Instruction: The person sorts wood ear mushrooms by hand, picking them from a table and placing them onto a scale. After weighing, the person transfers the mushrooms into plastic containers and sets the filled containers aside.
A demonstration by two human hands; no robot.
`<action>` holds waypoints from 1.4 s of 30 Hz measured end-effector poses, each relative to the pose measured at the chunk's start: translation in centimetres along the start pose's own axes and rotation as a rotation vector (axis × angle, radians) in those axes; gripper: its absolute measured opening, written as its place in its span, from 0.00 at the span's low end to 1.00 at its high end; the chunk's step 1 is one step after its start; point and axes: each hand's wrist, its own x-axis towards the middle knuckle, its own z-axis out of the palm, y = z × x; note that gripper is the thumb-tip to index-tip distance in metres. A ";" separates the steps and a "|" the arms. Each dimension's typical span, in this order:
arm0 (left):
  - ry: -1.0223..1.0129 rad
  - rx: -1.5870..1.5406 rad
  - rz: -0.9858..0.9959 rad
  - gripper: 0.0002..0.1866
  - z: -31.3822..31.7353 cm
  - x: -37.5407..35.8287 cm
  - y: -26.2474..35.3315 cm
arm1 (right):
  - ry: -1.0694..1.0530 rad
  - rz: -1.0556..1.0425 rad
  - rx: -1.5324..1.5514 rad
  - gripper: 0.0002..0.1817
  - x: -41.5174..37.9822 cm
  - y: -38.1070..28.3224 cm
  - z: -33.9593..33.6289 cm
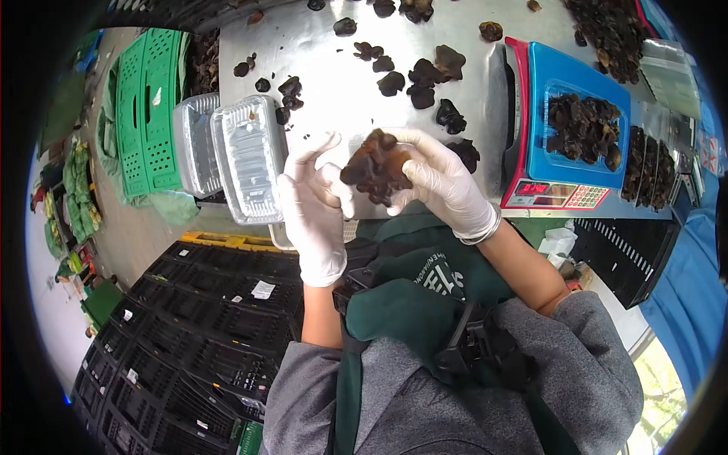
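My right hand point(447, 182), in a white glove, grips a dark brown cluster of wood ear mushroom point(377, 168) between thumb and fingers, raised over the table's near edge. Just left of it is my left hand point(315, 208), also gloved, with fingers apart and nothing held. Loose wood ear pieces point(426, 73) lie scattered on the metal table point(326, 91) beyond my hands. On the right, a red and blue scale point(557, 193) with lit red digits bears a clear tray holding a pile of wood ear point(584, 129).
Clear plastic trays point(246, 163) sit at the table's left edge, beside a green crate point(148, 114). Stacked black crates point(205, 326) stand on the floor at lower left. More wood ear point(607, 38) is heaped at the far right, with filled trays point(648, 167) right of the scale.
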 end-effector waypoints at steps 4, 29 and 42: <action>-0.060 -0.045 0.021 0.35 -1.3 -0.1 -0.5 | -0.010 0.016 0.076 0.25 -0.1 0.5 0.0; -0.157 0.147 0.011 0.35 -1.7 -1.2 -2.5 | -0.027 0.017 -0.132 0.29 -0.8 0.2 0.3; -0.193 0.392 -0.417 0.27 -11.3 -5.4 -3.3 | -0.017 -0.002 -1.035 0.23 -4.1 4.4 -4.8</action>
